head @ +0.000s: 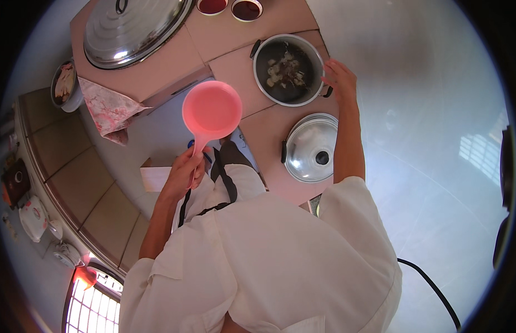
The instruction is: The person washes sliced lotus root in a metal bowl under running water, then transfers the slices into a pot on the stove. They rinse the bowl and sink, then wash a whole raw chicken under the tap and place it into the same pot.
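Note:
My left hand [188, 168] grips the handle of a pink plastic water dipper [212, 109]. The dipper is held off the tiled counter, its round bowl facing up; whether liquid is inside I cannot tell. On the counter to its right stands an uncovered metal pot [260, 77] with black side handles. Dark liquid fills it, with pale brownish pieces [285, 70] in the middle. My right hand [342, 81] is at the pot's right rim, above one handle, its fingers apart and holding nothing. Contact with the rim is unclear. A domed metal lid [303, 145] with a black knob sits nearer to me.
A large metal lid [133, 33] covers the counter's far left, beside two bowls of red [212, 5] and dark liquid [246, 10]. A patterned cloth [110, 110] hangs over the edge near a container of food [64, 85]. Tiled wall [408, 125] rises at right.

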The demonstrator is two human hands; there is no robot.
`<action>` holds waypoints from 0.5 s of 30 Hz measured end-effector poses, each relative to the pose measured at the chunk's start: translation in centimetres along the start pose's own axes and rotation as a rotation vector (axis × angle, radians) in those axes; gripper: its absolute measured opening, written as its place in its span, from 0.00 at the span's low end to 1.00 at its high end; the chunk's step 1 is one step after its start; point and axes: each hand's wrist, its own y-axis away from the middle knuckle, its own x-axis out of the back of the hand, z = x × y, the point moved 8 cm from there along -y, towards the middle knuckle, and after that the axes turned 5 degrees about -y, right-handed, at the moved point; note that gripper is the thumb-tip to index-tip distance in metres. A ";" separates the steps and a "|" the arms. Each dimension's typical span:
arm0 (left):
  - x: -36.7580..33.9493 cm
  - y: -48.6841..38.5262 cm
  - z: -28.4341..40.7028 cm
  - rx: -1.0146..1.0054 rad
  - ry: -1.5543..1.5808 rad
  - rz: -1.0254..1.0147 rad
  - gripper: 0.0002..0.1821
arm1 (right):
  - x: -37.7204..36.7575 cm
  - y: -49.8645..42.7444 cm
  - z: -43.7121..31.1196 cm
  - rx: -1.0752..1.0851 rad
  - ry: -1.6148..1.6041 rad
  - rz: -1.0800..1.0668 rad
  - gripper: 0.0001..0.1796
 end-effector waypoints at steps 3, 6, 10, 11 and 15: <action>1.5 2.1 -0.4 -0.036 0.036 0.020 0.18 | 0.0 2.8 -1.0 -0.018 -0.258 -0.143 0.21; 2.7 4.2 -1.0 -0.053 0.055 0.019 0.18 | 2.7 3.9 4.0 0.090 0.111 -0.130 0.20; 5.2 7.2 -2.7 -0.150 0.130 0.001 0.20 | -2.6 13.7 9.0 0.766 1.015 0.015 0.16; 5.8 8.1 -3.1 -0.155 0.136 0.013 0.20 | -3.7 15.1 11.1 0.610 0.935 -0.042 0.14; 8.6 12.0 -5.6 -0.178 0.153 0.066 0.21 | -8.6 21.5 21.4 0.146 0.891 -0.526 0.12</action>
